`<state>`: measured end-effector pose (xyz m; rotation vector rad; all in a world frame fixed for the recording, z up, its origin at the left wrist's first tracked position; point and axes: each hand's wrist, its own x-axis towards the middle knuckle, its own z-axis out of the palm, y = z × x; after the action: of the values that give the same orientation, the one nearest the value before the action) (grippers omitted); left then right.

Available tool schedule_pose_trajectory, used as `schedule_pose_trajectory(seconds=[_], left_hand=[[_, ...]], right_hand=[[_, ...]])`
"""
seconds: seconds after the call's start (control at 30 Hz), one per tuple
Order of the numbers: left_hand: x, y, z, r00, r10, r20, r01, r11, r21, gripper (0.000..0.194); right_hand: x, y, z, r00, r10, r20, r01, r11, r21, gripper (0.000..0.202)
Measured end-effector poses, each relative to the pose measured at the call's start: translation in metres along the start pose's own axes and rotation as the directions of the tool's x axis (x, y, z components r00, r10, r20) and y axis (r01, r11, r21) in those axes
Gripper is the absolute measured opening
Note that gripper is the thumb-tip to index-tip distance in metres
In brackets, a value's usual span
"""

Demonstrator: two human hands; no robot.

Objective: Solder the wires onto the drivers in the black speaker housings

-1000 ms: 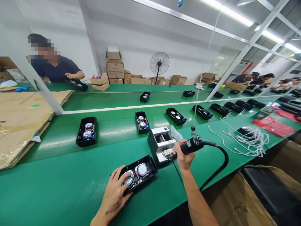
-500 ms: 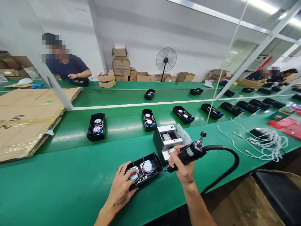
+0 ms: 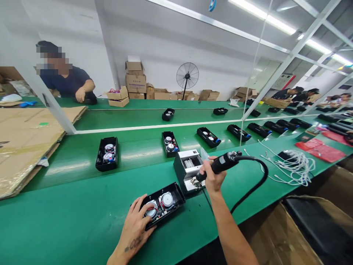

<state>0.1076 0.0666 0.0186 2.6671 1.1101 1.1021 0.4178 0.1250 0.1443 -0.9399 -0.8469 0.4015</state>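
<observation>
My left hand (image 3: pixel 137 224) grips the left end of a black speaker housing (image 3: pixel 176 207), its fingers over the near and far walls. Two round silver speakers (image 3: pixel 167 200) and red wires show inside the housing. My right hand (image 3: pixel 211 177) is wrapped round a black electric screwdriver (image 3: pixel 222 163), which points down and left. The screwdriver's tip is at the front tray of a silver and black box-shaped machine (image 3: pixel 180 173), just beyond the housing's right end. Whether a screw sits on the tip is too small to tell.
Several black housings (image 3: pixel 107 154) lie on the green belt behind. Flattened cardboard (image 3: pixel 24 147) is at the left, and coiled white cables (image 3: pixel 299 169) lie at the right. A black hose (image 3: pixel 266 175) curves from the screwdriver. A person (image 3: pixel 66 81) sits across the line; others are far right.
My right hand has moved the screwdriver up and away from beside the housing to the machine's front tray. My left hand still holds the housing. The whole view has shifted a little.
</observation>
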Motion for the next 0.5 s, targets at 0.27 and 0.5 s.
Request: schedule_pose_trajectory(seconds=[0.27, 0.5], left_hand=[[-0.0012, -0.0021, 0.0011, 1.0, 0.016, 0.024, -0.016, 0.999, 0.031, 0.031], [-0.002, -0.0011, 0.0021, 1.0, -0.001, 0.009, 0.001, 1.0, 0.019, 0.03]], right_hand=[[-0.0008, 0.0108, 0.0094, 0.997, 0.027, 0.077, -0.016, 0.99, -0.141, 0.03], [-0.0041, 0.007, 0.0113, 0.995, 0.036, 0.093, -0.021, 0.987, -0.159, 0.029]])
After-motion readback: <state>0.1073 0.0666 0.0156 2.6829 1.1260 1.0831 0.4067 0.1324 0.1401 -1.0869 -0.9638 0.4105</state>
